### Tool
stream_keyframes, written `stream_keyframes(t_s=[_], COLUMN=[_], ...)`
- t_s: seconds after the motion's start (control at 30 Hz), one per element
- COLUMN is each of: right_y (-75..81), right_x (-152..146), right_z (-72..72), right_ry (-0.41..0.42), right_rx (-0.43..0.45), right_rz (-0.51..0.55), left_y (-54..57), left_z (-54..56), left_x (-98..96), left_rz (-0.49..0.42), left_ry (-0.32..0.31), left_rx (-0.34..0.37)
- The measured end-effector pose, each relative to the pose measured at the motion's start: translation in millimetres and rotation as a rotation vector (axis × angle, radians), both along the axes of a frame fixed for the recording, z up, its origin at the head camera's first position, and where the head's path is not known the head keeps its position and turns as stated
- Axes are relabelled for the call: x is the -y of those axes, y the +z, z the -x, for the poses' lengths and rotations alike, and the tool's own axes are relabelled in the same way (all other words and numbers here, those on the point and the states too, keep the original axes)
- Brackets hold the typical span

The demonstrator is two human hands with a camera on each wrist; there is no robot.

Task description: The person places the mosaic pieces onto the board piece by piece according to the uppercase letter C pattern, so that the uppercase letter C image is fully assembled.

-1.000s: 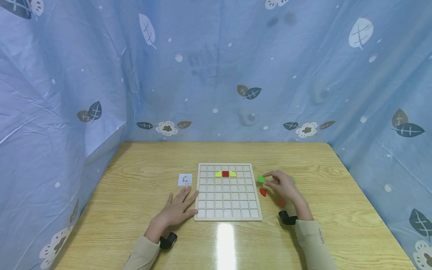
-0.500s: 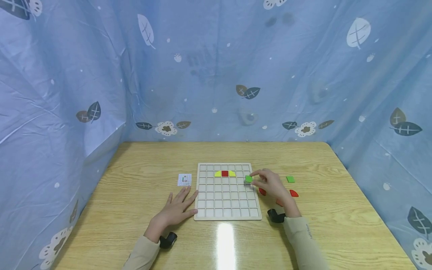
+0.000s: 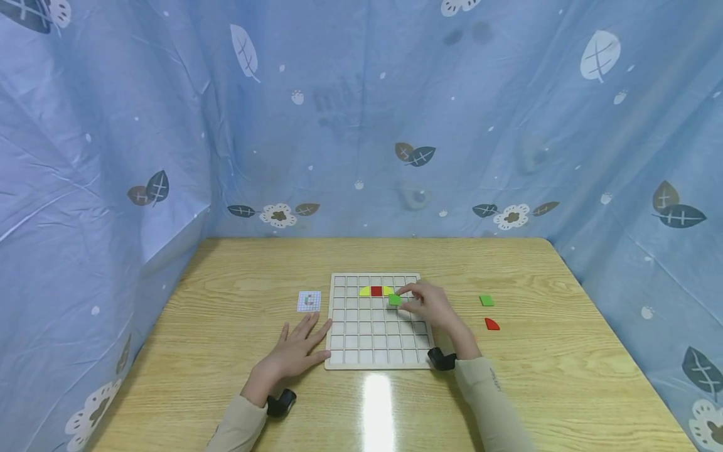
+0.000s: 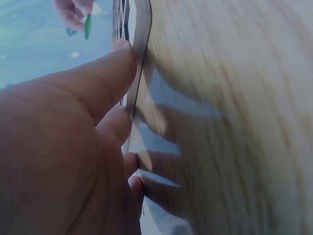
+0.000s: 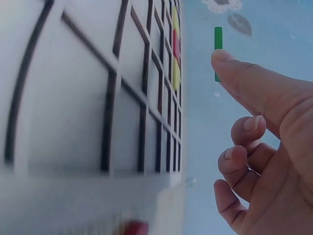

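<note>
Between thumb and index finger my right hand (image 3: 430, 305) pinches a green square tile (image 3: 394, 300), held above the grid board (image 3: 351, 343). In the right wrist view the green tile (image 5: 218, 39) shows edge-on, raised off the board, with the other fingers curled loosely below. A red square tile (image 3: 376, 291) lies in the board's upper part, flanked by yellow quarter-round tiles (image 3: 364, 292); the right yellow one sits just beyond the held tile. My left hand (image 3: 294, 353) lies spread on the table, its thumb and index fingertips at the board's left edge.
A small printed pattern card (image 3: 309, 301) lies left of the board, just past the left fingertips. On the right of the wooden table (image 3: 553, 351) are another green square tile (image 3: 486, 301) and a red quarter-round tile (image 3: 492, 324). A patterned blue curtain (image 3: 350, 125) surrounds the table.
My right hand has carried the green tile left from the table beside the board to over its grid, near the right yellow tile. The left hand has stayed in place.
</note>
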State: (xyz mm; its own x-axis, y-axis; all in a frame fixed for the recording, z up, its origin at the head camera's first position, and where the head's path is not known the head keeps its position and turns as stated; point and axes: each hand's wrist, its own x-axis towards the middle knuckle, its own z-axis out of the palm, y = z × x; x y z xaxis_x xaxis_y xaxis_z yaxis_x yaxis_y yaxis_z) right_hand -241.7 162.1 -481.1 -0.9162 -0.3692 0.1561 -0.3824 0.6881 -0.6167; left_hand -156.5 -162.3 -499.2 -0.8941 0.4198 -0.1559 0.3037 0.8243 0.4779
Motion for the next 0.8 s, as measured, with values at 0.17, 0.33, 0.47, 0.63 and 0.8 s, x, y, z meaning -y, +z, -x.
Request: stream_keyframes(t_s=[0.17, 0.33, 0.47, 0.63, 0.8], right_y=[-2.3, -2.7, -3.5, -6.3, -9.6], right_x=[12.0, 21.3, 30.6, 41.1, 49.2], right_z=[2.5, 6.3, 10.2, 14.2, 17.5], right_ry=[0.027, 0.035, 0.044, 0.051, 0.046], right_rx=[-0.034, -0.038, -0.017, -0.001, 0.016], right_rz=[-0.021, -0.057, -0.067, -0.070, -0.096], left_y=[-1.2, -2.9, -3.9, -4.8, -5.8], left_z=[1.0, 1.9, 2.0, 2.4, 3.3], left_x=[-0.3, -0.5, 0.2, 0.4, 0.2], left_rz=[0.003, 0.006, 0.008, 0.010, 0.010], left_ry=[0.006, 0.010, 0.011, 0.012, 0.010], left_rx=[-0.009, -0.013, -0.013, -0.013, -0.008])
